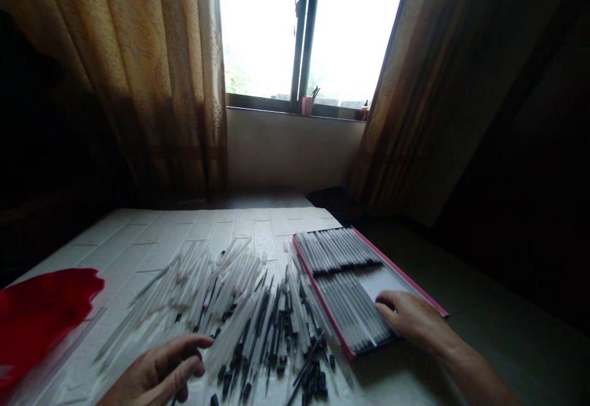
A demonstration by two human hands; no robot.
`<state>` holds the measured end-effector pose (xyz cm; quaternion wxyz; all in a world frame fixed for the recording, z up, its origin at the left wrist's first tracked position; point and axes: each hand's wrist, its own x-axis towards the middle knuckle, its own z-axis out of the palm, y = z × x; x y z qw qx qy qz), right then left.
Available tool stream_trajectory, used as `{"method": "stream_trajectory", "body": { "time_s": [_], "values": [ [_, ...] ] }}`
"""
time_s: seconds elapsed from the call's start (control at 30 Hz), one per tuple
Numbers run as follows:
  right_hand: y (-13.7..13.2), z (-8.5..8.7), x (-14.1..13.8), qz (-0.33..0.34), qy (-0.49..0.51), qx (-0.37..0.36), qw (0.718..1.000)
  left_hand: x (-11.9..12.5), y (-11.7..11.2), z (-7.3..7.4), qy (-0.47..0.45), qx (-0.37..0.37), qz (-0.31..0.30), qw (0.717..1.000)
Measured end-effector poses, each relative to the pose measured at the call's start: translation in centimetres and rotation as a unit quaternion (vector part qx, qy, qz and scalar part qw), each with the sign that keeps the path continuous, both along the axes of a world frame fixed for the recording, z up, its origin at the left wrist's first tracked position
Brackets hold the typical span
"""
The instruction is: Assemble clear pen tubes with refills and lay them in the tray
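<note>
A loose heap of clear pens with black tips and caps [239,308] lies spread over the white table [152,234]. My left hand [161,372] rests at the heap's near edge, fingers loosely curled and apart, touching a few pens; a pen may lie under it. At the right stands a flat pink-rimmed box [417,283] filled with neat rows of pens [338,252]. My right hand [408,317] lies flat on the lower row in the box, fingers stretched toward the left, next to a bare white patch of the box floor.
A red plastic bag [41,314] lies at the table's left edge. Beyond the table are brown curtains [152,74] and a bright window [304,31] with a small pink cup [307,105] on the sill. The floor to the right is dark.
</note>
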<state>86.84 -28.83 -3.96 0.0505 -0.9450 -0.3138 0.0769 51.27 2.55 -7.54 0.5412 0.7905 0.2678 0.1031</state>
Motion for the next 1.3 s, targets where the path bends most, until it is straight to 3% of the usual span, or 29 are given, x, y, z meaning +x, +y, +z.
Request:
{"method": "stream_trajectory", "body": {
  "time_s": [0.17, 0.43, 0.53, 0.6, 0.73, 0.87, 1.03, 1.3],
  "values": [
    [0.8, -0.2, -0.5, -0.013, -0.02, -0.01, 1.0, 0.5, -0.7, 3.0, 0.021, 0.003, -0.009, 1.0],
    [1.6, 0.7, -0.8, -0.007, -0.051, 0.006, 0.999, 0.2, -0.2, 2.1, -0.013, 0.053, -0.002, 0.999],
    [3.0, 1.8, -2.7, 0.054, -0.061, 0.038, 0.996, 0.2, -0.3, 2.1, -0.02, 0.085, -0.002, 0.996],
    [4.8, 2.5, -5.1, 0.146, -0.064, 0.086, 0.983, 0.4, -0.3, 2.1, -0.014, 0.109, -0.005, 0.994],
    [9.0, 3.2, -11.0, 0.328, -0.051, 0.123, 0.935, 0.4, -0.4, 2.0, -0.015, 0.164, -0.006, 0.986],
    [12.3, 2.7, -14.5, 0.435, -0.052, 0.105, 0.893, 0.2, -0.4, 1.9, -0.021, 0.208, -0.008, 0.978],
    [14.2, 1.7, -15.0, 0.487, -0.065, 0.072, 0.868, 0.1, -0.9, 2.6, -0.027, 0.23, -0.016, 0.973],
    [14.9, 2.1, -15.4, 0.485, -0.062, 0.05, 0.871, 0.0, -0.7, 2.2, -0.028, 0.313, 0.003, 0.949]
  ]
}}
